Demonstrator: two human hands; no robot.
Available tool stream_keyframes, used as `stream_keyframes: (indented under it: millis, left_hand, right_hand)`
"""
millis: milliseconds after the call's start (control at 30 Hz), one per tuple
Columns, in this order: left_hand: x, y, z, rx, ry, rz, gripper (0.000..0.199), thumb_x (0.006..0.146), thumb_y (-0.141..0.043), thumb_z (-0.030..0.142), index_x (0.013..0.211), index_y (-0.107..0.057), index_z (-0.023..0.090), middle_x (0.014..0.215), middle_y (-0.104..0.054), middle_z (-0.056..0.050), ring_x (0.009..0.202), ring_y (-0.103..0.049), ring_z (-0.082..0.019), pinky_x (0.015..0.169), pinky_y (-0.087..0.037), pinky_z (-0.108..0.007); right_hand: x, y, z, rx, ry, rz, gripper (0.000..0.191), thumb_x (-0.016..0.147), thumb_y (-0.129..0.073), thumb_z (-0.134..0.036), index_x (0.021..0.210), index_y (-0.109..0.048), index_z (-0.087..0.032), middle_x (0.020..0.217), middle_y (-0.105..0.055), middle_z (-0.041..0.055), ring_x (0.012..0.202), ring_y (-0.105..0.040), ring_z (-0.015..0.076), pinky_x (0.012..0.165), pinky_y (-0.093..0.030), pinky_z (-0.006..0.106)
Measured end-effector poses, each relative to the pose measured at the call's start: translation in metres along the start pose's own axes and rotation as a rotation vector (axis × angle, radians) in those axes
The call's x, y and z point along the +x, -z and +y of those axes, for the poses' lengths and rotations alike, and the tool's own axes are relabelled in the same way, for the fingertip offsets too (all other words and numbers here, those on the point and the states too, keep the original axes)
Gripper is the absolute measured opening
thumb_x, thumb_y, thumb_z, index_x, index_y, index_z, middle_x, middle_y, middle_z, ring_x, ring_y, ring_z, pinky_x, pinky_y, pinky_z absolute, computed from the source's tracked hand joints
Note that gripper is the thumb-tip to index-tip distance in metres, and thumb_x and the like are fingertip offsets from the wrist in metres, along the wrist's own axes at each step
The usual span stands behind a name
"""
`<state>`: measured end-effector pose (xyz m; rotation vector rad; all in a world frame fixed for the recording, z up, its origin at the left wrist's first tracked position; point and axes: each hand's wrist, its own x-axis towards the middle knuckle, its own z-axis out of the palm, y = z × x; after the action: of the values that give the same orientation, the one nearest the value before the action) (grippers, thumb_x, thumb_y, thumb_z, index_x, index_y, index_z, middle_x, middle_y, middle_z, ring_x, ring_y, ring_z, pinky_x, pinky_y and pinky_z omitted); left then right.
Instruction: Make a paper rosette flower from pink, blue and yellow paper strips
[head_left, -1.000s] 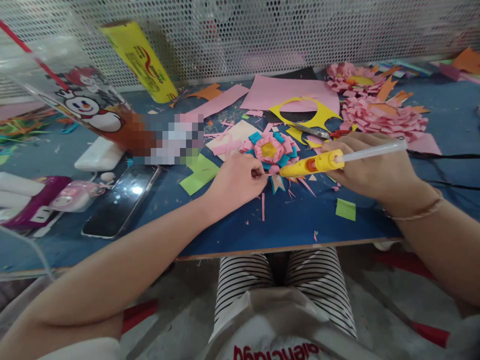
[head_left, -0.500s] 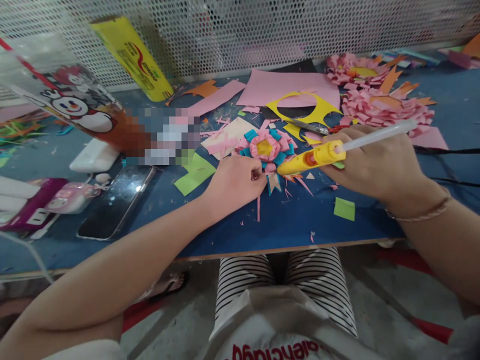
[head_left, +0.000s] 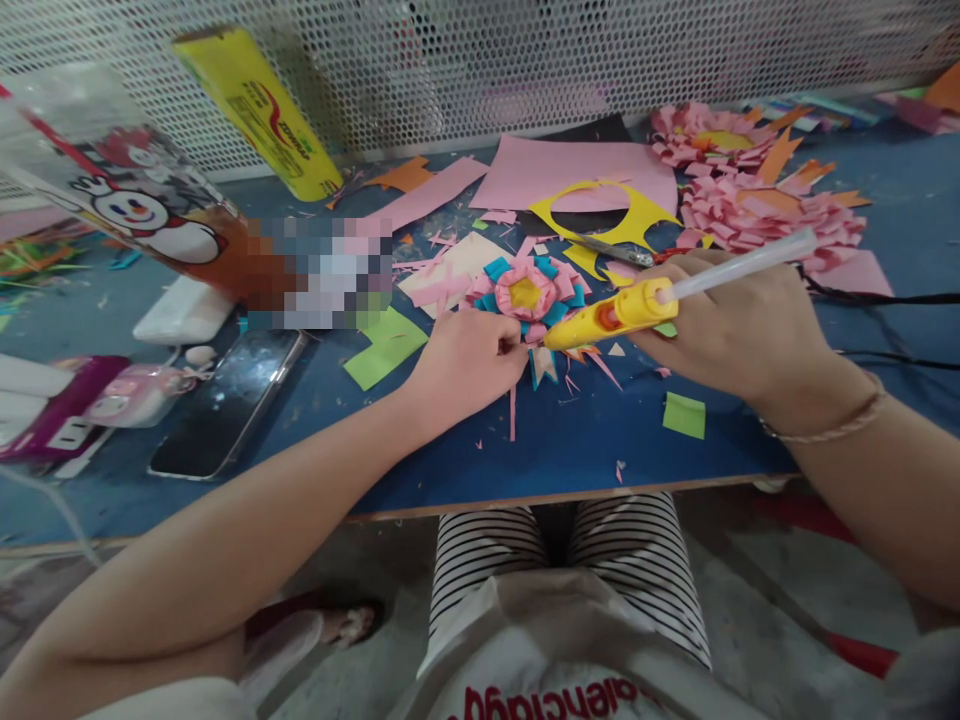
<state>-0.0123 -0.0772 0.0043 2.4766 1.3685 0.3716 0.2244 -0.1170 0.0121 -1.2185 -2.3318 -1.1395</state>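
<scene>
My right hand (head_left: 739,325) is wrapped round a yellow hot glue gun (head_left: 611,318), with a whitish glue stick (head_left: 739,265) poking out of its back end. The gun's nozzle points left, close to the fingertips of my left hand (head_left: 476,352). Those fingers are pinched together at the lower edge of a paper flower (head_left: 524,295) with a yellow centre and pink and blue petals. Whatever they pinch is too small and hidden to make out. Below the flower lies a notched paper ribbon tail (head_left: 543,366), pale with blue edges.
Scissors (head_left: 619,250) and a cut-out yellow sheet (head_left: 652,205) lie behind the glue gun. Pink paper flowers (head_left: 772,215) sit at the back right. On the left are a phone (head_left: 229,405), a drink cup (head_left: 165,215) and a yellow box (head_left: 259,110). Paper scraps litter the blue table.
My right hand and the glue gun have shifted slightly left, bringing the nozzle nearer my left fingertips. The left hand keeps its pinch beside the flower. The whole view has shifted a little.
</scene>
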Motion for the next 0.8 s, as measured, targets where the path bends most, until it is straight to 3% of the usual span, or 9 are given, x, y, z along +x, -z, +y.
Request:
stream_keyframes:
  millis: [367,533,800]
  left_hand:
    - [0.0014,-0.0019,-0.0039,0.038,0.003,-0.007,0.024,0.074,-0.050,0.023,0.051,-0.049,0.017,0.047,-0.044,0.001,0.048,-0.038,-0.012,0.053,-0.026,-0.029]
    - [0.0017,-0.0047,-0.0071,0.039,-0.011,0.005,0.024,0.075,-0.049,0.024,0.052,-0.052,0.017,0.048,-0.047,0.000,0.048,-0.040,-0.012,0.052,-0.025,-0.028]
    - [0.0024,-0.0056,-0.0072,0.039,0.019,0.017,0.025,0.076,-0.048,0.022,0.052,-0.054,0.017,0.046,-0.049,0.000,0.046,-0.040,-0.011,0.054,-0.029,-0.028]
  right_hand:
    - [0.0004,-0.0026,-0.0043,0.119,-0.097,-0.102,0.033,0.091,-0.039,-0.042,0.089,-0.057,-0.015,0.074,-0.061,0.0073,0.068,-0.052,0.0182,0.055,-0.026,0.030]
    - [-0.0011,-0.0020,-0.0019,-0.004,-0.011,-0.045,0.032,0.090,-0.043,-0.041,0.090,-0.057,-0.012,0.077,-0.062,0.0077,0.069,-0.055,0.0170,0.055,-0.030,0.029]
    - [-0.0034,-0.0049,-0.0004,-0.006,-0.005,0.011,0.030,0.089,-0.044,-0.040,0.090,-0.056,-0.013,0.077,-0.062,0.0070,0.068,-0.053,0.0165,0.057,-0.030,0.028]
